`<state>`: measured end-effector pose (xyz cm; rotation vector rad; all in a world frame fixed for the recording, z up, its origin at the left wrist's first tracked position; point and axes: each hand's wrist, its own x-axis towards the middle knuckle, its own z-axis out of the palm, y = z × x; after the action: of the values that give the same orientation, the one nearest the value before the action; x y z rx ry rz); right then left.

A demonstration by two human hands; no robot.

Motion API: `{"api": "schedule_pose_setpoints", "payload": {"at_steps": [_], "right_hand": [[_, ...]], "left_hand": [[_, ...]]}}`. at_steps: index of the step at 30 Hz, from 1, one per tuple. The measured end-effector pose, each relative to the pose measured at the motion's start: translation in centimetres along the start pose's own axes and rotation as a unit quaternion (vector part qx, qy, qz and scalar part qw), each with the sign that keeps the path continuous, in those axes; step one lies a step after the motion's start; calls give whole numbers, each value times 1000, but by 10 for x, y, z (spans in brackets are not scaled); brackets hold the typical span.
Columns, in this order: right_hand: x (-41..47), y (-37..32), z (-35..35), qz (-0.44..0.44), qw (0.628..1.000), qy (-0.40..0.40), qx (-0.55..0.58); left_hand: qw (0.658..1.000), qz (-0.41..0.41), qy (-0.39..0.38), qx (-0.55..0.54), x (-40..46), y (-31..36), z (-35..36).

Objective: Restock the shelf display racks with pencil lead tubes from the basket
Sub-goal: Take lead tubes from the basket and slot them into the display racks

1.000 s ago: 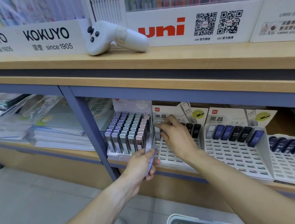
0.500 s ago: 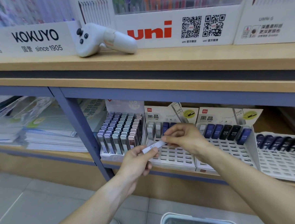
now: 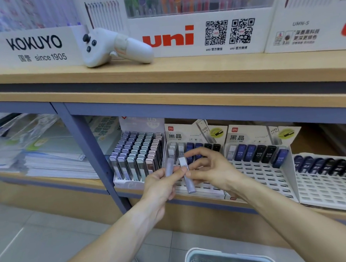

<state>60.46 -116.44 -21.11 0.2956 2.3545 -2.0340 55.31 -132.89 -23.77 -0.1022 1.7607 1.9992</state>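
The lower shelf (image 3: 171, 198) carries the display racks, and most of the job looks undone. The rack at centre (image 3: 202, 187) holds only a back row of tubes, its white grid of slots bare below; the rack at 3 o'clock of it (image 3: 265, 178) and the far one at the right edge (image 3: 329, 187) are the same. The box at 9 o'clock (image 3: 137, 158) looks full.

The basket (image 3: 223, 256) sits on the floor at 6 o'clock, contents hidden.

Headroom is tight: the upper shelf's blue rail (image 3: 207, 114) overhangs the back rows, and the blue post (image 3: 94, 154) bounds the left side. Open room lies in front, toward the viewer.

The left hand (image 3: 160, 186) grips one grey lead tube (image 3: 168, 167); the right hand (image 3: 211, 170) pinches a second tube (image 3: 187, 176), both just before the centre rack.
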Motion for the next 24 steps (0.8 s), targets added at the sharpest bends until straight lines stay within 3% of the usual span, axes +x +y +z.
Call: {"api": "schedule_pose_setpoints", "payload": {"at_steps": [3, 5, 10, 17, 24], "right_hand": [[6, 2, 0, -19, 1000, 4, -23], [13, 5, 2, -51, 995, 54, -70], [27, 7, 9, -179, 930, 205, -248], [43, 17, 21, -268, 863, 203, -376], [49, 23, 18, -263, 852, 185, -413]], "left_hand": [[1000, -22, 5, -18, -1, 4, 2], [998, -47, 4, -46, -1, 6, 1], [991, -90, 1, -103, -6, 11, -1], [993, -101, 31, -60, -2, 7, -11], [995, -86, 43, -31, -1, 3, -24]]}}
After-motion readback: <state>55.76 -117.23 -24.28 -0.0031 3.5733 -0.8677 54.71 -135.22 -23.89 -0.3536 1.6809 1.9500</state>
